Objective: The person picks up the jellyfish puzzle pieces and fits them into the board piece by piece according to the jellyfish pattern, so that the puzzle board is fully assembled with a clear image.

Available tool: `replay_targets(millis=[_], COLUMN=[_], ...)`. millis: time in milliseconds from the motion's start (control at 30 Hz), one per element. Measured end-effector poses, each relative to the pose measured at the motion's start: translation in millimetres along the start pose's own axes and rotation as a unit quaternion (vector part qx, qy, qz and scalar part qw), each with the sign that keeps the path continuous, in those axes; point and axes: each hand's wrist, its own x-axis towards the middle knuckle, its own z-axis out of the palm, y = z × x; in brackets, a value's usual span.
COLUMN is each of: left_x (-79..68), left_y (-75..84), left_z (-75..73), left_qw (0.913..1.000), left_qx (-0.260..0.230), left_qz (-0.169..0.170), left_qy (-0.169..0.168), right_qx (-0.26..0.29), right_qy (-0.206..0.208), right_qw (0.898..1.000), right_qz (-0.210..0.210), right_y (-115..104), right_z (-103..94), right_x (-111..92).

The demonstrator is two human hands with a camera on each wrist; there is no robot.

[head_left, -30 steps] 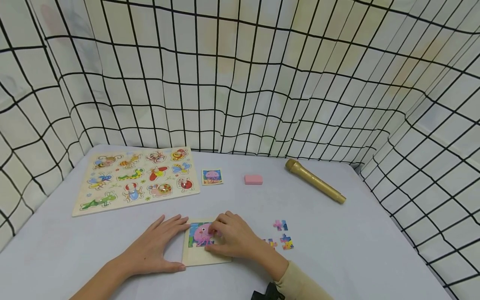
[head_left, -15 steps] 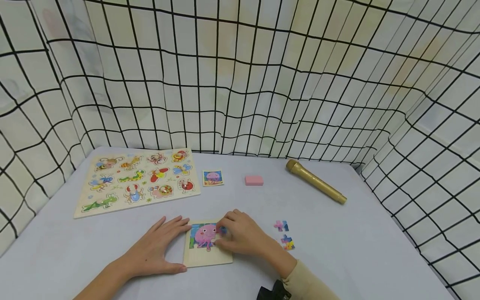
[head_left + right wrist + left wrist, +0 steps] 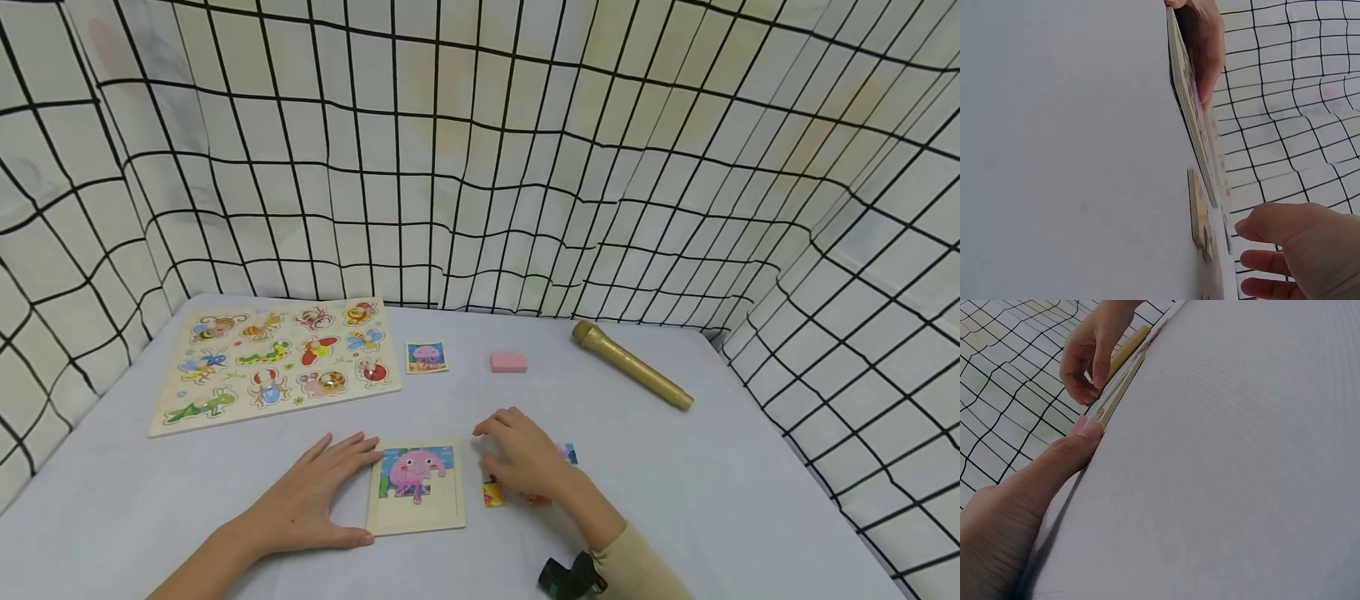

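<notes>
A square wooden puzzle board (image 3: 417, 518) lies flat on the table, partly filled with pieces showing a pink octopus on blue. Its lower part and right side are bare wood. My left hand (image 3: 307, 496) rests spread at the board's left edge, thumb tip (image 3: 1092, 430) at the near corner and fingertips at the far one. To the right of the board, my right hand (image 3: 525, 450) hovers with loosely bent fingers, holding nothing. Close beneath it are loose jigsaw pieces: a yellow piece (image 3: 492, 493), an orange one (image 3: 537, 499) and a blue one (image 3: 572, 454), all partly covered by the hand.
Behind lies a large wooden insect puzzle (image 3: 273, 354), at the back left. A small octopus picture card (image 3: 426, 357), a pink eraser-like block (image 3: 508, 362) and a gold microphone (image 3: 632, 365) line the back. Black netting (image 3: 465, 217) encloses the white table.
My right hand has left the board and moved right, over the loose pieces. More of the octopus's upper right and a tentacle now show in the board. My left hand stays put.
</notes>
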Motion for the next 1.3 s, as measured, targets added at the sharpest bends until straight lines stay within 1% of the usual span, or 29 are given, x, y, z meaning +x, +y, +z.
replay_targets(millis=[267, 400, 567, 700, 900, 967, 1100, 1300], left_x=[-0.2, -0.5, -0.3, -0.3, -0.1, 0.0, -0.1, -0.1], left_y=[-0.4, -0.9, -0.4, -0.1, 0.2, 0.2, 0.1, 0.3], left_z=[-0.2, 0.6, 0.3, 0.1, -0.1, -0.1, -0.2, -0.3], left_qw=[1.0, 1.0, 1.0, 1.0, 1.0, 1.0, 1.0, 0.9999], left_qx=[0.0, 0.002, 0.004, 0.003, 0.002, 0.003, 0.004, 0.0], left_qz=[0.001, 0.007, 0.005, 0.0, 0.002, 0.004, 0.007, 0.009], left_qy=[0.0, 0.005, 0.002, -0.001, 0.001, 0.001, 0.004, 0.009], right_qx=[-0.001, 0.014, 0.028, 0.04, 0.022, 0.016, 0.022, 0.001], right_qy=[0.023, 0.038, 0.054, 0.053, 0.037, 0.036, 0.038, 0.042], right_qw=[1.0, 0.999, 0.997, 0.996, 0.995, 0.994, 0.993, 0.991], right_qz=[0.012, 0.023, 0.038, 0.057, 0.093, 0.098, 0.108, 0.127], right_y=[23, 33, 48, 57, 68, 71, 75, 77], right_z=[-4.9, -8.7, -12.8, -15.7, -18.0, -18.6, -19.8, -20.1], right_x=[-15, -26, -41, -51, -63, -66, -72, -78])
